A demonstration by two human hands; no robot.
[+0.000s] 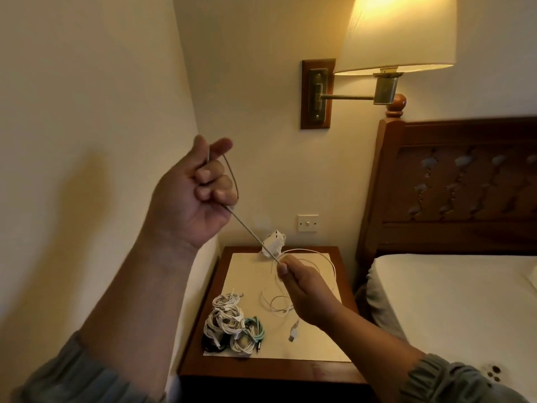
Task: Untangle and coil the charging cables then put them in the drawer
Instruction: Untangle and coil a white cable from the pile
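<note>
My left hand (191,193) is raised in front of the wall, its fingers curled round one end of a white cable (250,232) that makes a small loop past the fingertips. The cable runs taut down to my right hand (302,289), which pinches it above the bedside table (261,365). Below my right hand the cable's slack hangs in loose loops (279,303) down to the table, ending in a USB plug (293,330). A pile of coiled cables (232,327), white, teal and black, lies at the table's front left. The drawer is not in view.
A white mat (319,347) covers the table top. A white charger block (273,242) sits at the table's back edge under a wall switch (308,223). A swing-arm wall lamp (398,33) shines above. The bed (453,303) with its wooden headboard (465,184) stands at the right.
</note>
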